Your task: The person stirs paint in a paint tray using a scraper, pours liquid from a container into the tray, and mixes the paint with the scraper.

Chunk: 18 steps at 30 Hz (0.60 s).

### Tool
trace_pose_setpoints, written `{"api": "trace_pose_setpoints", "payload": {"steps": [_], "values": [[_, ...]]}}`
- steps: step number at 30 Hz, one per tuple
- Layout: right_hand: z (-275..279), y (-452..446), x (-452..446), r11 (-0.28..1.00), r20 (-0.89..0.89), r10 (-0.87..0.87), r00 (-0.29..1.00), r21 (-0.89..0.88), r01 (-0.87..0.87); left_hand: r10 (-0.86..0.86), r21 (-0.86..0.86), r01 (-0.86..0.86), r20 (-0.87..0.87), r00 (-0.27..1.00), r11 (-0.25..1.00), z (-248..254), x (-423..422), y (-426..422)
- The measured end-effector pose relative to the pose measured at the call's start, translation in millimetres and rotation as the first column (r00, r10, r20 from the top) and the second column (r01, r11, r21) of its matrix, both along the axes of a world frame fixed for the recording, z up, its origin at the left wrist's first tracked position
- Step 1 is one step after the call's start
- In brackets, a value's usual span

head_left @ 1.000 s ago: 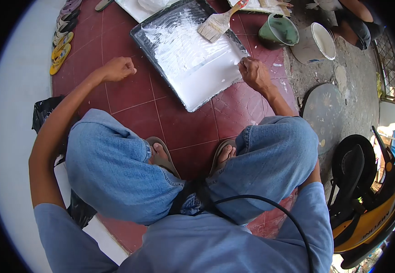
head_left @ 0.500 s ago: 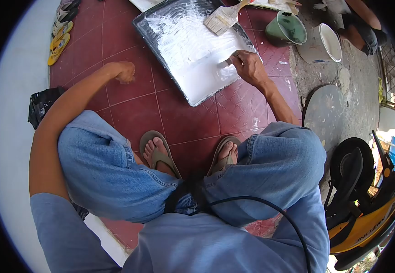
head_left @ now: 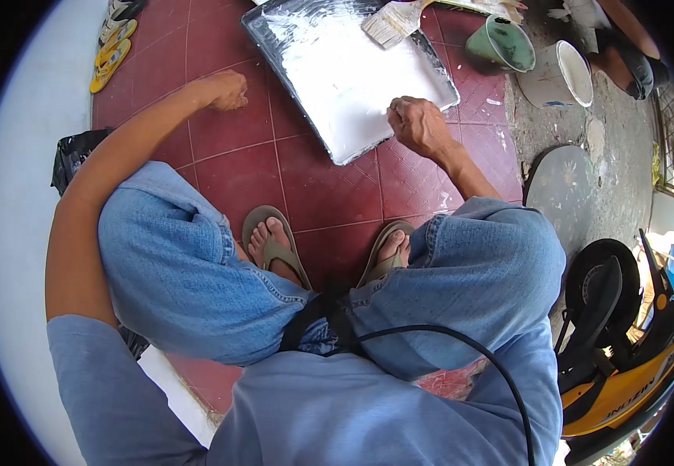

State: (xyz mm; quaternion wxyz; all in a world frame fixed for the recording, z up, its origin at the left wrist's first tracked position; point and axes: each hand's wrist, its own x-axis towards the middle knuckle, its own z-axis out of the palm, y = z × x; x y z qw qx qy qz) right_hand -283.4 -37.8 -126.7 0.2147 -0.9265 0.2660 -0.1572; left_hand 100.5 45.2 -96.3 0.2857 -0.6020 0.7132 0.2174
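Observation:
My right hand [head_left: 421, 128] is closed above the near right part of a black paint tray [head_left: 294, 92]. Whatever its fingers grip is hidden from this angle. White paint [head_left: 356, 97] covers much of the tray's inside. Across the tray's far right edge lies a wide paintbrush [head_left: 393, 25], its pale bristles over the paint, apart from both hands. To the left of the tray, over the red tiles, my left hand [head_left: 228, 91] is held with fingers curled in, and nothing shows in it.
A green bucket [head_left: 500, 45] and a white bucket [head_left: 558, 76] stand right of the tray. Yellow sandals [head_left: 111, 56] lie beside the left wall. A round grey board [head_left: 560, 190] and a yellow-black machine [head_left: 624, 373] are at the right. Another person's arm [head_left: 630, 27] shows top right.
My left hand has moved up and right. My right hand has shifted slightly nearer to me, and the small greyish thing at its fingertips no longer shows. The view has shifted slightly.

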Motion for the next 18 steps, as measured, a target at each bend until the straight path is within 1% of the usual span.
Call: {"api": "trace_pose_setpoints", "payload": {"steps": [2, 4, 6, 7, 8, 10, 11, 13, 14, 15, 16, 18], "values": [[0, 10, 10, 0.993, 0.077, 0.115, 0.990, 0.014, -0.116, -0.068, 0.051, 0.066, 0.036, 0.997, 0.997, -4, 3, -4], [1, 6, 19, 0.987, 0.199, 0.102, 0.975, 0.098, -0.123, -0.118, 0.121, 0.112, 0.040, 0.992, 0.986, -6, 7, -5], [3, -1, 18, 1.000, 0.107, 0.029, 0.994, -0.001, -0.029, 0.003, 0.037, -0.001, -0.076, 0.997, 0.999, -3, 9, -1], [2, 1, 18, 1.000, 0.056, 0.021, 0.998, -0.003, -0.021, 0.063, -0.002, -0.064, -0.133, 0.989, 0.998, 2, 9, 1], [1, 5, 17, 1.000, 0.004, 0.012, 1.000, -0.008, -0.012, 0.153, 0.032, -0.150, -0.130, 0.980, 0.988, 3, 11, 3], [-2, 21, 23, 0.991, 0.054, 0.133, 0.990, 0.007, -0.134, 0.321, 0.098, -0.310, -0.121, 0.939, 0.946, 3, 12, 3], [-3, 25, 27, 0.981, 0.044, 0.192, 0.980, 0.032, -0.193, 0.221, 0.070, -0.216, -0.083, 0.972, 0.974, 0, 17, 2], [2, 23, 33, 0.989, 0.074, 0.132, 0.988, 0.061, -0.137, 0.024, 0.033, -0.024, 0.001, 1.000, 0.999, -2, 24, 4], [3, 22, 36, 0.991, 0.090, 0.104, 0.990, 0.077, -0.111, 0.066, 0.005, -0.066, -0.004, 0.998, 0.998, -1, 25, 5], [0, 21, 36, 0.994, 0.127, 0.071, 0.989, 0.069, -0.081, 0.109, -0.024, -0.109, -0.011, 0.994, 0.994, 12, 17, 5], [-4, 25, 36, 0.991, 0.142, 0.108, 0.984, 0.063, -0.118, 0.150, -0.056, -0.151, -0.019, 0.988, 0.987, 20, 10, 5], [-9, 36, 32, 0.981, 0.173, 0.178, 0.969, 0.046, -0.189, 0.165, -0.086, -0.166, -0.021, 0.986, 0.982, 22, 8, 5]]}}
